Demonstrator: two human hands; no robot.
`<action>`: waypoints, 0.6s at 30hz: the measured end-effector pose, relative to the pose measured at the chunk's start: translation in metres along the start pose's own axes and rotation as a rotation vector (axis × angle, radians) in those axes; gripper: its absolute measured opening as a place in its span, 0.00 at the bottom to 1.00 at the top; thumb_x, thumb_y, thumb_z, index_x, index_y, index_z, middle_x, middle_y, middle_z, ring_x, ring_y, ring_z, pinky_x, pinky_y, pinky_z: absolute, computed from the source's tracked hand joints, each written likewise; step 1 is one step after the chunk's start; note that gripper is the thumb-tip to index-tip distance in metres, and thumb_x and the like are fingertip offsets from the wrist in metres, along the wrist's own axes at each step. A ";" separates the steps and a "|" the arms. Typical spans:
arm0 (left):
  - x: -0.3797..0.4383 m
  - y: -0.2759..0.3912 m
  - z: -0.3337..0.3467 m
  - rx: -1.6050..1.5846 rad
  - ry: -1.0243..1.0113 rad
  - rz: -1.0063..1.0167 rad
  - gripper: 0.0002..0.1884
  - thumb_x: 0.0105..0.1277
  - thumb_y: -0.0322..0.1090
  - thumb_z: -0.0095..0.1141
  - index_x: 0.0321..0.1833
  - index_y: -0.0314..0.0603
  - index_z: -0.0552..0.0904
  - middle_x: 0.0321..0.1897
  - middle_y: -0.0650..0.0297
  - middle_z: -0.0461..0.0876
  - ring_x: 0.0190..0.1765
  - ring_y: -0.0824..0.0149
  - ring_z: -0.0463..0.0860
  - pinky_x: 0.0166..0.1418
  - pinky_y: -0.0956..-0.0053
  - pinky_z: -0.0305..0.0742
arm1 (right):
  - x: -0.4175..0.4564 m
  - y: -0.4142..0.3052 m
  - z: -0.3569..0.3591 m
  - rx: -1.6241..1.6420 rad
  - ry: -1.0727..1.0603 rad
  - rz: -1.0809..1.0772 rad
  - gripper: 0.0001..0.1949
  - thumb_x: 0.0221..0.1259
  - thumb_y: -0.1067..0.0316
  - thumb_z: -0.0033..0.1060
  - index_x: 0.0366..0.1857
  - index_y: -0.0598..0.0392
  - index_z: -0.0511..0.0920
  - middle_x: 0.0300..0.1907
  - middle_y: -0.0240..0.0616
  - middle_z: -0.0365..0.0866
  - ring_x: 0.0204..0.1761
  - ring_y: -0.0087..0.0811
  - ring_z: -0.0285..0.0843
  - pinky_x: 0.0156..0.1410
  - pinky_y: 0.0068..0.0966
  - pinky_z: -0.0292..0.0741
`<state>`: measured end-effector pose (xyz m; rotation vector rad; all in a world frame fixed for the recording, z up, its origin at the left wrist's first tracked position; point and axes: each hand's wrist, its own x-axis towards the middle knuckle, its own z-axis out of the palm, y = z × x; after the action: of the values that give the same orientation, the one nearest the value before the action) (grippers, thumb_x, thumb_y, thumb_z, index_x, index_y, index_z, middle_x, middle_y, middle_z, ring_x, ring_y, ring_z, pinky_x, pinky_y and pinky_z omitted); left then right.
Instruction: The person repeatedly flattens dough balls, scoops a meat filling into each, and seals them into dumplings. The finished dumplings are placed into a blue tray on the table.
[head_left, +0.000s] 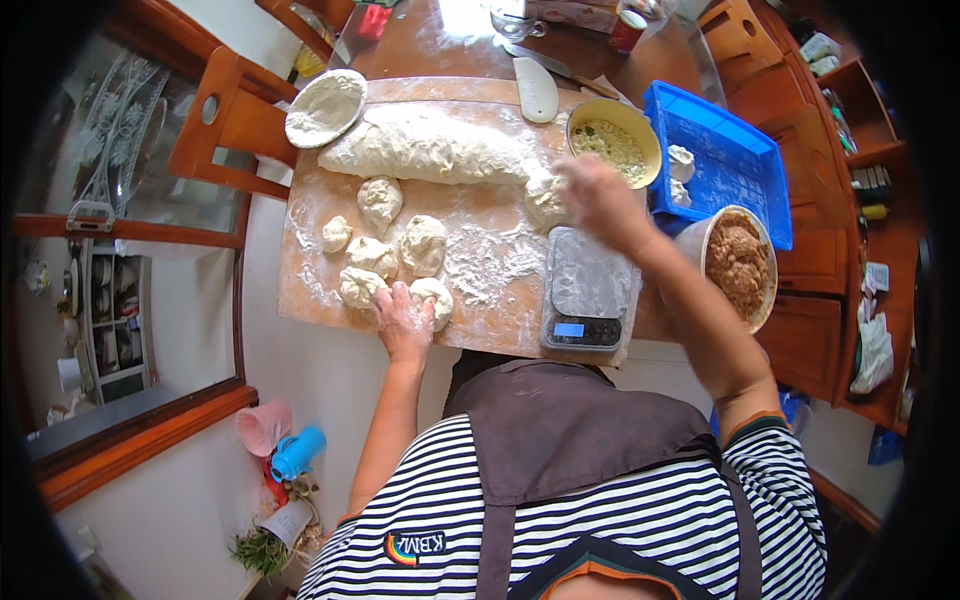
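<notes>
My left hand (405, 319) is low over the floured wooden board (495, 330), with its fingers and thumb on a dough piece (433, 301). Its fingertips also come up against a second dough piece (361, 288) on the left. Blurred by motion, my right hand (604, 199) is above the board's right side, beside a dough lump (546, 199) and the filling bowl. Whether it holds anything is not visible. A thick dough log (435, 146) stretches across the back of the board. Several more dough pieces (423, 245) sit in front of it.
A digital kitchen scale (589, 274) stands at the board's front right. Beyond are a bowl of pale filling (611, 142), a blue plastic tray (731, 176) with white dough pieces, and a tub of brown filling (739, 262). A flour bowl (326, 109), dough scraper (535, 88) and knife (555, 67) lie farther back.
</notes>
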<state>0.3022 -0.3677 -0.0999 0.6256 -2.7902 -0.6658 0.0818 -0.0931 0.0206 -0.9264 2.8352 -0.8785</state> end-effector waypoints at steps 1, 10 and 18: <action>0.001 -0.004 0.002 -0.093 -0.054 -0.003 0.18 0.58 0.39 0.73 0.37 0.40 0.75 0.32 0.54 0.77 0.41 0.43 0.79 0.49 0.50 0.75 | -0.010 -0.022 0.010 0.084 -0.133 0.107 0.14 0.69 0.62 0.66 0.53 0.57 0.84 0.46 0.48 0.86 0.45 0.41 0.85 0.55 0.37 0.82; 0.051 0.064 -0.036 -1.751 -0.789 -0.248 0.10 0.72 0.30 0.61 0.51 0.42 0.75 0.49 0.61 0.82 0.53 0.66 0.83 0.63 0.67 0.80 | -0.085 -0.090 0.090 1.672 -0.202 0.592 0.23 0.73 0.54 0.67 0.62 0.59 0.78 0.54 0.37 0.85 0.53 0.26 0.84 0.56 0.28 0.82; 0.017 0.143 -0.020 -2.068 -1.172 -0.299 0.39 0.73 0.54 0.61 0.78 0.38 0.65 0.75 0.52 0.71 0.73 0.57 0.73 0.77 0.59 0.69 | -0.109 -0.104 0.071 1.296 0.380 0.423 0.12 0.75 0.65 0.64 0.52 0.61 0.82 0.47 0.32 0.85 0.48 0.20 0.80 0.56 0.24 0.78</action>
<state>0.2423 -0.2666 -0.0137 0.0071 -0.6974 -3.5779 0.2414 -0.1379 0.0001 0.0293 1.7446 -2.4039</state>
